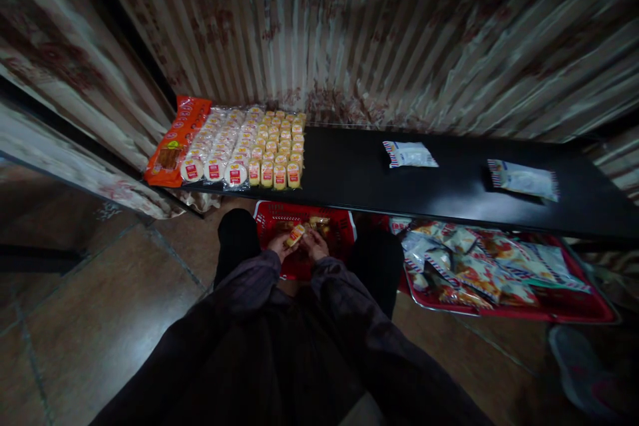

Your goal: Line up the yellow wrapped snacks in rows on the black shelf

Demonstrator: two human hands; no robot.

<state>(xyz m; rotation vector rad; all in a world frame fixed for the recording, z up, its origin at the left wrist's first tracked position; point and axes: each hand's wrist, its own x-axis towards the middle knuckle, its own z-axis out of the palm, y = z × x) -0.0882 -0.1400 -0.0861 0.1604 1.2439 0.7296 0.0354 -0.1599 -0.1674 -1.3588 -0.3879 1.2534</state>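
Note:
Low between my knees, my left hand [282,245] is closed round a small yellow wrapped snack cake [295,235] with a red and orange label. My right hand [315,243] is beside it, fingers curled in close to the cake's right end; whether they grip anything is too dark to make out. Both hands are over a red plastic basket [259,214], where a few more yellowish packets [319,221] show dimly. On the black shelf ahead, rows of matching yellow cakes [279,176] stand packed next to rows of round white wrapped cakes [235,174].
An orange snack bag [172,146] lies at the shelf's left end. Two white striped packets [412,154] rest farther right on the black shelf [344,173]. At right, a second red basket [564,309] holds several striped bags [479,269]. A pleated curtain [319,33] hangs behind.

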